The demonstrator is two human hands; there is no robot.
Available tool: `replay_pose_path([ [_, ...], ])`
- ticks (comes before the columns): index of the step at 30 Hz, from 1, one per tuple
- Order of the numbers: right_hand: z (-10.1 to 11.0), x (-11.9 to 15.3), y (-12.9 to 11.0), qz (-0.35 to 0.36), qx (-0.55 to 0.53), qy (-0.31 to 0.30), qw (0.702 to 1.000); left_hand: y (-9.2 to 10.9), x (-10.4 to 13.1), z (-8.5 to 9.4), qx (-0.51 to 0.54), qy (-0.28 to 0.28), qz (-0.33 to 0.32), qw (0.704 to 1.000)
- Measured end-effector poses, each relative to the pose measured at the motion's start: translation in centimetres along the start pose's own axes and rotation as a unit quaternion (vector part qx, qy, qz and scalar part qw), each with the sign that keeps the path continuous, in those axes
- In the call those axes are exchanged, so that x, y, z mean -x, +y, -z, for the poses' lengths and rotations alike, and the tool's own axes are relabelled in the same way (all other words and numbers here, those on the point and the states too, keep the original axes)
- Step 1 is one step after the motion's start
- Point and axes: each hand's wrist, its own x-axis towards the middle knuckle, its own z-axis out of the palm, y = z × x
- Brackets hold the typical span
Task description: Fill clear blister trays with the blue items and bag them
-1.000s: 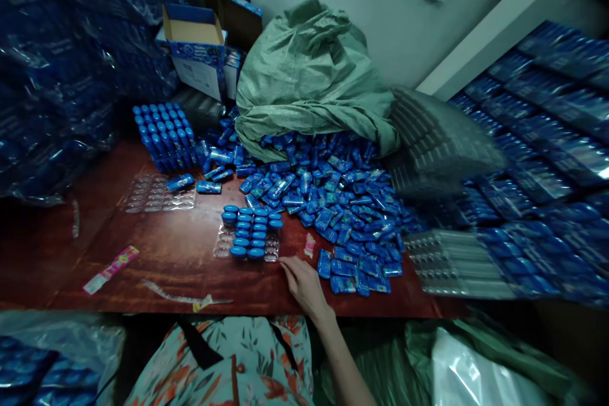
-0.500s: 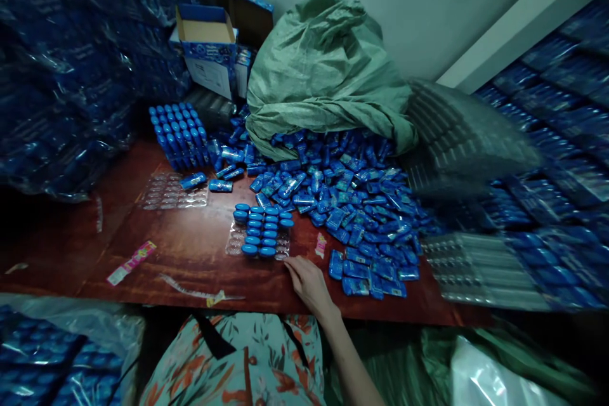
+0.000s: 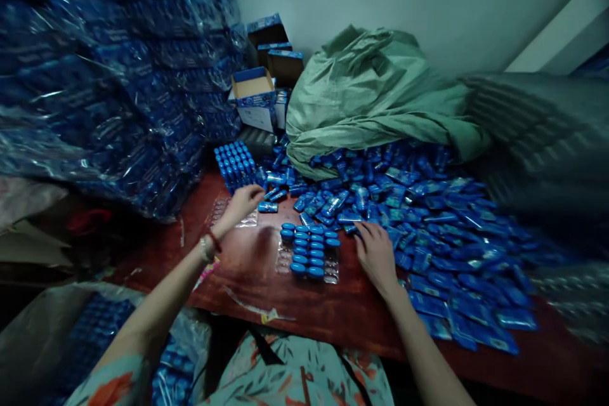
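Observation:
My left hand (image 3: 243, 203) reaches over a clear blister tray (image 3: 247, 221), its fingers bent together close to a shiny blue packet (image 3: 268, 207). What it may hold is hidden. My right hand (image 3: 377, 254) is at the near edge of a heap of blue packets (image 3: 423, 203), with its fingers closed on a small blue packet (image 3: 351, 228). Between my hands a second clear blister tray (image 3: 332, 271) lies flat, carrying rows of glossy blue oval containers (image 3: 307, 250) in its middle columns; some outer cavities show bare.
A green sack (image 3: 375, 95) spills the packets onto the brown table (image 3: 247, 279). Upright blue containers (image 3: 235, 162) stand in a block behind my left hand. Open boxes (image 3: 254, 95) are at the back. Wrapped blue stacks (image 3: 118, 76) rise at left; nested trays (image 3: 547, 133) are at right.
My left hand has come into view over the left tray. My right hand has moved from the middle tray's near corner to the heap. The view has swung left.

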Motion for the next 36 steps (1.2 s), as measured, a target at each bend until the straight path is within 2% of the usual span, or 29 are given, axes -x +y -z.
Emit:
replay_pose_path([
  [2, -0.6, -1.8, -0.5, 0.026, 0.064, -0.057, 0.996, 0.3, 0.1, -2.0, -0.054, -0.022, 0.01, 0.998],
  [4, -1.0, -2.4, -0.9, 0.046, 0.11, -0.101, 0.988, 0.7, 0.2, -4.3, -0.098, -0.025, 0.018, 0.995],
  [6, -1.0, -1.8, -0.9, 0.057, 0.132, -0.123, 0.982, 0.9, 0.2, -6.0, -0.12, -0.025, 0.018, 0.992],
  [8, -0.8, -0.3, -0.8, 0.062, 0.132, -0.124, 0.982, 0.7, 0.1, -6.6, -0.136, -0.037, -0.002, 0.99],
  [11, -0.1, 2.5, -0.5, 0.077, 0.084, -0.109, 0.987, 0.2, 0.6, -6.2, -0.154, -0.045, -0.06, 0.985],
  [13, 0.3, 4.1, -0.5, 0.082, 0.015, -0.101, 0.991, 0.0, 2.1, -5.5, -0.116, -0.012, -0.072, 0.991],
  [15, 0.8, 5.3, -0.4, 0.054, -0.068, -0.086, 0.993, 0.0, 4.5, -4.7, -0.018, 0.056, -0.032, 0.998],
  [17, 1.4, 6.1, -0.4, -0.007, -0.132, -0.051, 0.99, 0.1, 7.6, -4.0, 0.09, 0.111, 0.041, 0.989],
  [18, 1.6, 6.3, -0.4, -0.038, -0.147, -0.025, 0.988, 0.1, 9.2, -3.8, 0.137, 0.119, 0.08, 0.98],
  [20, 2.1, 6.2, -0.5, -0.072, -0.142, 0.02, 0.987, 0.1, 12.0, -3.7, 0.204, 0.098, 0.136, 0.964],
  [22, 2.3, 5.6, -1.1, -0.049, -0.095, 0.015, 0.994, 0.1, 13.9, -4.0, 0.236, 0.075, 0.145, 0.958],
  [24, 2.2, 4.7, -2.0, 0.01, -0.012, -0.053, 0.998, 0.3, 14.6, -4.5, 0.23, 0.074, 0.115, 0.964],
  [26, 1.8, 3.5, -3.3, 0.063, 0.084, -0.135, 0.985, 0.8, 14.3, -4.8, 0.201, 0.077, 0.073, 0.974],
  [28, 1.4, 2.4, -4.4, 0.086, 0.151, -0.192, 0.966, 1.7, 13.5, -5.0, 0.173, 0.085, 0.033, 0.981],
  [30, 1.2, 1.4, -5.0, 0.101, 0.174, -0.227, 0.953, 2.6, 12.7, -5.1, 0.15, 0.096, 0.001, 0.984],
  [33, 2.0, 0.8, -4.5, 0.108, 0.161, -0.252, 0.948, 3.3, 11.9, -5.9, 0.091, 0.084, -0.048, 0.991],
  [36, 3.7, 1.7, -3.1, 0.044, 0.071, -0.203, 0.976, 2.6, 11.7, -7.1, 0.019, 0.076, -0.133, 0.988],
])
